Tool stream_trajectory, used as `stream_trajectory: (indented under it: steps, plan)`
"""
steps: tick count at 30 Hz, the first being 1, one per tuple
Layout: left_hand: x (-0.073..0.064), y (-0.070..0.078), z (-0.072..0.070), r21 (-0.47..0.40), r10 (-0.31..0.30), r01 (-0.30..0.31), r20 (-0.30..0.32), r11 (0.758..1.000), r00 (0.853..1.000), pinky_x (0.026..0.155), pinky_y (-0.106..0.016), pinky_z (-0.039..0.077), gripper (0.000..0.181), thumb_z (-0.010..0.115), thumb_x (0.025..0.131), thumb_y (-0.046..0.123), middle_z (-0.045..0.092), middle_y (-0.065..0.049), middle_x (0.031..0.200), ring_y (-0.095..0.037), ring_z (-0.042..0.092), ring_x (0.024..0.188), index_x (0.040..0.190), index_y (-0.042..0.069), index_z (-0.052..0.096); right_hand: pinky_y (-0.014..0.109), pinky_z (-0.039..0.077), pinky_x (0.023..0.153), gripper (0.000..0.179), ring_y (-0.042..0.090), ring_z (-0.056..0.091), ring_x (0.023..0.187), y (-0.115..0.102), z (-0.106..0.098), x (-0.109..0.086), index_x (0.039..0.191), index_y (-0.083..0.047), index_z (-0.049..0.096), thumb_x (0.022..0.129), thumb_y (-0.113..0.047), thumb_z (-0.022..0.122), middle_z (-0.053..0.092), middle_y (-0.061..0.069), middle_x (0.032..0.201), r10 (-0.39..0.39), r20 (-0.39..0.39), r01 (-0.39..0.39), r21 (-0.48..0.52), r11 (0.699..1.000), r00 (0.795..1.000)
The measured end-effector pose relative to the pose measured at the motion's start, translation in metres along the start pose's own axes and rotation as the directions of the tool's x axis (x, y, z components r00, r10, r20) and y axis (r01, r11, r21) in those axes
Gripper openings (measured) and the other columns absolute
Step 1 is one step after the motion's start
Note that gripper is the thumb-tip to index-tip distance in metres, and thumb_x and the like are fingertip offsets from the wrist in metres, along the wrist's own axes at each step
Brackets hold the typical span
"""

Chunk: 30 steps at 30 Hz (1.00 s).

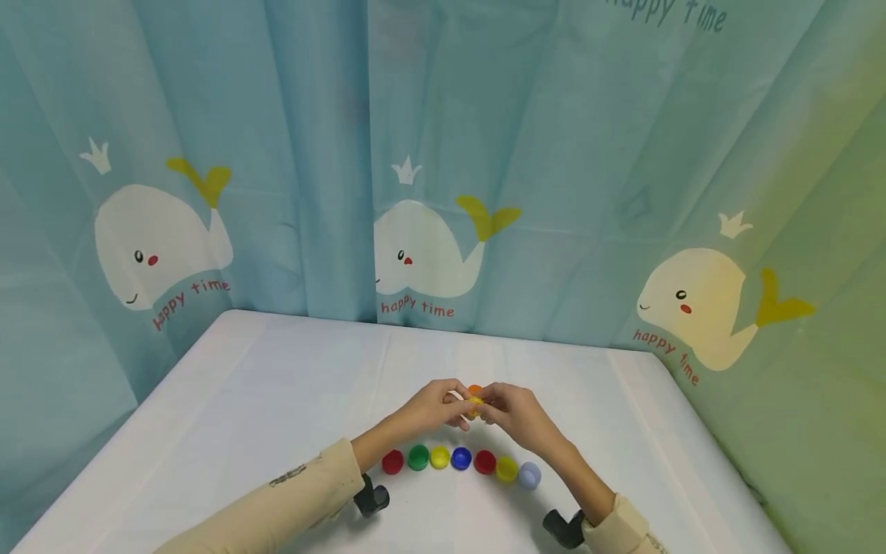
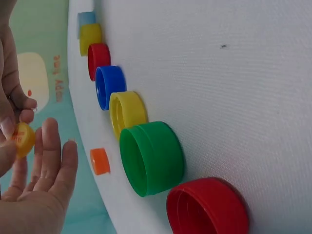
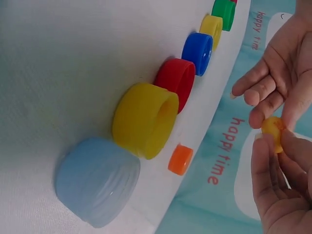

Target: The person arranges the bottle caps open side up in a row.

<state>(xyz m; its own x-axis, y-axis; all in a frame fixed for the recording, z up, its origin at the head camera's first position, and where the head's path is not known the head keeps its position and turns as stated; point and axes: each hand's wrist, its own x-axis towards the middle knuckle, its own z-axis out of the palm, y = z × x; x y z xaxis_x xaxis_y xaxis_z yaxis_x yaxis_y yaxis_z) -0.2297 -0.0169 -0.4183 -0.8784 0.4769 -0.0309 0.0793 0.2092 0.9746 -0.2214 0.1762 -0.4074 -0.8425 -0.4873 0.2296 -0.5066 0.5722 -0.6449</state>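
A small yellow-orange bottle cap (image 2: 24, 140) with reddish print on its top is held up off the table between both hands. My left hand (image 1: 436, 404) pinches one side of it with thumb and finger, the other fingers loosely extended. From the opposite side my right hand (image 1: 519, 415) pinches it too. Behind the hands an orange cap (image 3: 181, 159) lies on the table. Nearer to me runs a curved row of caps: red (image 1: 392, 462), green (image 1: 418, 457), yellow (image 1: 440, 457), blue (image 1: 461, 458), another red (image 1: 485, 462), another yellow (image 1: 507, 468) and pale blue (image 1: 529, 475).
The caps rest on a white-covered table (image 1: 277, 400). Blue-green curtains (image 1: 332, 154) with whale prints hang around its far and side edges. Black wrist mounts (image 1: 371, 498) stick out below both forearms, close to the ends of the row.
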Motion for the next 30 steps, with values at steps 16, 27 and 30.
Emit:
stream_trajectory:
  steps: [16, 27, 30]
  plan:
    - [-0.005, -0.002, -0.002, -0.016, 0.098, -0.098, 0.02, 0.995, 0.995, 0.07, -0.033, 0.055, 0.014, 0.062, 0.092, 0.016, 0.069, -0.017, 0.091, -0.026, 0.069, 0.078, 0.095, 0.002, 0.062, 0.024, 0.052, 0.063, 0.007, 0.023, 0.062, 0.067, -0.002, 0.0, -0.011, 0.091, -0.006, 0.065, 0.089, -0.013, 0.065, 0.065, 0.005, 0.077, 0.022, 0.011, -0.022, 0.027, 0.999, 1.0]
    - [-0.002, -0.007, 0.006, 0.183, 0.207, -0.191, -0.074, 0.964, 0.976, 0.071, -0.023, 0.052, 0.007, 0.067, 0.089, 0.019, 0.065, 0.004, 0.092, -0.022, 0.065, 0.082, 0.089, 0.012, 0.066, 0.023, 0.051, 0.063, 0.005, 0.021, 0.062, 0.068, -0.004, -0.003, -0.014, 0.089, -0.006, 0.066, 0.089, -0.011, 0.066, 0.066, 0.006, 0.079, 0.016, 0.013, -0.016, -0.007, 1.0, 1.0]
    - [-0.004, -0.007, 0.007, 0.242, 0.258, -0.233, -0.077, 0.942, 0.963, 0.074, -0.021, 0.051, 0.006, 0.067, 0.089, 0.019, 0.065, 0.006, 0.092, -0.014, 0.064, 0.085, 0.09, 0.013, 0.068, 0.022, 0.052, 0.065, 0.005, 0.016, 0.064, 0.071, -0.004, -0.005, -0.016, 0.089, -0.008, 0.067, 0.088, -0.013, 0.067, 0.066, 0.002, 0.082, 0.007, -0.008, -0.007, -0.032, 0.999, 1.0]
